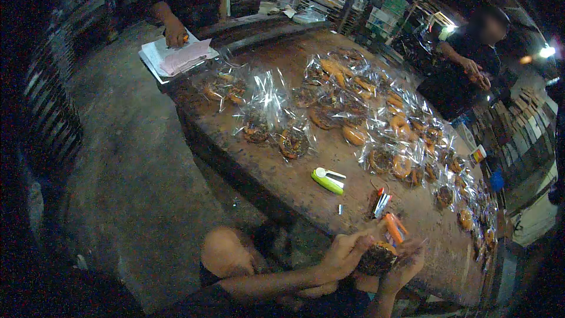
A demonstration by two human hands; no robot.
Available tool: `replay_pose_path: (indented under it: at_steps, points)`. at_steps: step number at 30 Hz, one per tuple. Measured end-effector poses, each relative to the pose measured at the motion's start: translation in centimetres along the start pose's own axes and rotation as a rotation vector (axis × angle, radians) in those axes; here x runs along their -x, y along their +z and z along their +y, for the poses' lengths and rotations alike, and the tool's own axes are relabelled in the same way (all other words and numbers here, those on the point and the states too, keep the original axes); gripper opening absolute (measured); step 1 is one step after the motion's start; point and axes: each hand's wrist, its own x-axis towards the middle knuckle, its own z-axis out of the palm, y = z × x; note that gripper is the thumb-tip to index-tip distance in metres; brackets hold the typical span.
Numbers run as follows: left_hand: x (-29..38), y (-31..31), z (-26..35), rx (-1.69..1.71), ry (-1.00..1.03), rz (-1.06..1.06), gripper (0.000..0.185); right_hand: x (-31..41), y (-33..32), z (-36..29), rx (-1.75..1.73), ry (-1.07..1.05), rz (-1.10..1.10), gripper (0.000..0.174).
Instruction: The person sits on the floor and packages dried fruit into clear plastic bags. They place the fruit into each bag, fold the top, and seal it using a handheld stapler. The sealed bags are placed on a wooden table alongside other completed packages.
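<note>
Low in the head view, both hands are at a doughnut (375,259) with a dark, crumbly topping, close to the table's near edge. My left hand (346,251) grips its left side, the forearm reaching in from the left. On the other side my right hand (409,261) holds it, with a blurred bit of what looks like clear plastic at the fingers. An orange stapler (397,229) shows just beyond the doughnut; whether a hand touches it is unclear. Past that lie a red and silver stapler (381,203), a small strip of staples (340,209) and a lime-green stapler (328,180).
Many bagged doughnuts (401,126) cover the far and right parts of the wooden table (282,181). At the far left corner another person's hand (175,33) rests on papers (187,57). A second person (474,62) stands beyond the table, near a small white container (478,154).
</note>
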Motion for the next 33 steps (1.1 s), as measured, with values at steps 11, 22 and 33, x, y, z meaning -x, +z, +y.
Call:
replay_pose_path:
  at_steps: [11, 22, 33]
  points:
    - [-1.6, -1.7, 1.1, -0.529, 0.3, 0.049, 0.05, -2.8, 0.8, -1.6, 0.119, -0.26, 0.154, 0.047]
    - [-1.7, -2.2, 0.5, -0.607, 0.604, -0.088, 0.056, -6.6, -3.5, -7.7, 0.582, 0.151, -0.74, 0.054]
    - [-2.7, -2.5, 1.0, -0.167, 0.157, -0.525, 0.039, -5.8, -6.7, 1.4, 0.717, 0.063, -0.09, 0.027]
